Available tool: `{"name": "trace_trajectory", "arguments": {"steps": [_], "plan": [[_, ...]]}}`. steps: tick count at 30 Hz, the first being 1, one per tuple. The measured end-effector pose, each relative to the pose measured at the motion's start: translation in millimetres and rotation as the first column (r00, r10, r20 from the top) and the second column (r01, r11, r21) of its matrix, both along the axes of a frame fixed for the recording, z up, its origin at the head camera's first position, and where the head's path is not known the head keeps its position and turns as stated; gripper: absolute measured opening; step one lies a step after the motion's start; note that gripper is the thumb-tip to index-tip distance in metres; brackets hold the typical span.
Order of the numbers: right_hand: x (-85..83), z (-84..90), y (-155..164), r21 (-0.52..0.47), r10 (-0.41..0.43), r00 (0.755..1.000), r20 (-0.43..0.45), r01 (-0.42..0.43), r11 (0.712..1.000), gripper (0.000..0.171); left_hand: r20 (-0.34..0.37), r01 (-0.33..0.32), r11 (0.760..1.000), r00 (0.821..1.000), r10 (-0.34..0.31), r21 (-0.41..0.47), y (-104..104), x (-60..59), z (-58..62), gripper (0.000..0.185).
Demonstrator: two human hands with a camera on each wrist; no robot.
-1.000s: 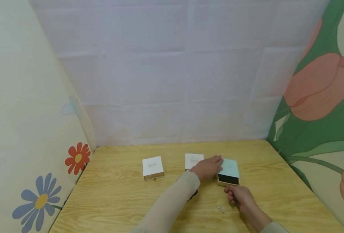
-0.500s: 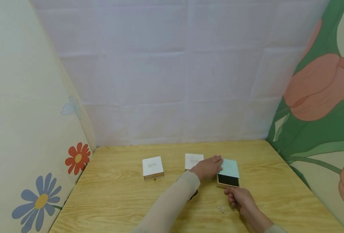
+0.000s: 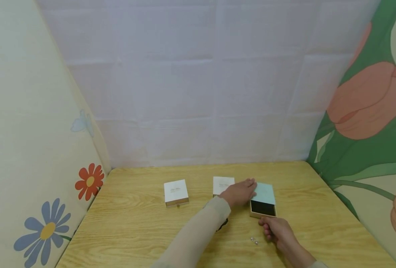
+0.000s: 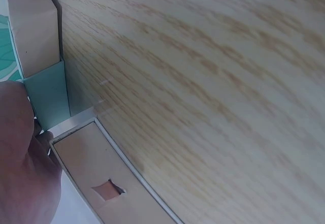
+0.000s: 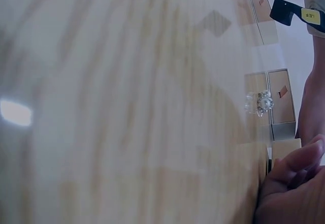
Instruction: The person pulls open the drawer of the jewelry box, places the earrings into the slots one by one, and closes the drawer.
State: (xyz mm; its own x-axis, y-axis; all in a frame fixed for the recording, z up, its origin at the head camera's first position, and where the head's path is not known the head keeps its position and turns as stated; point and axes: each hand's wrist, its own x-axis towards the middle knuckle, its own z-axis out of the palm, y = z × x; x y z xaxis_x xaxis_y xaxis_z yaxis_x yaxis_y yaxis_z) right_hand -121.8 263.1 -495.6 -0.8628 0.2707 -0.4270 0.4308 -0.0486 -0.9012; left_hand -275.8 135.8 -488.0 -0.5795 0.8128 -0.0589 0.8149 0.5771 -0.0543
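Observation:
A mint-green drawer box lies at the right of the table, its black-lined drawer pulled partway out toward the front. My left hand rests with extended fingers against the left side of the mint sleeve. At the drawer's front end my right hand pinches with thumb and curled forefinger; the pull itself is hidden by the fingers. Just left of the right hand lies a pair of small sparkling earrings, one showing as a clear flower-like cluster in the right wrist view.
Two white drawer boxes stand on the wooden table: a left white box, and a middle white box partly covered by my left hand. A black strap with a yellow label is on the left wrist. A white cloth hangs behind.
The drawer of the mint box has slid a little farther out toward the front, with my right hand moving slightly back along with it. My left hand has stayed against the sleeve.

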Motion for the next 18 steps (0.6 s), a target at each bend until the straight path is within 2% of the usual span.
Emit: {"name": "trace_trajectory", "arguments": {"steps": [8,18], "plan": [[1.6,-3.0,-0.3,0.002,0.006,1.000,0.001,-0.006,1.000,0.023,0.026,-0.010,1.000,1.000,0.009,0.012,-0.6,0.6,-0.4,0.058],[4.1,-2.8,-1.2,0.001,-0.001,1.000,0.012,0.001,1.000,0.022,0.022,-0.007,1.000,1.000,0.007,0.007,-3.1,6.1,8.3,0.057]]}}
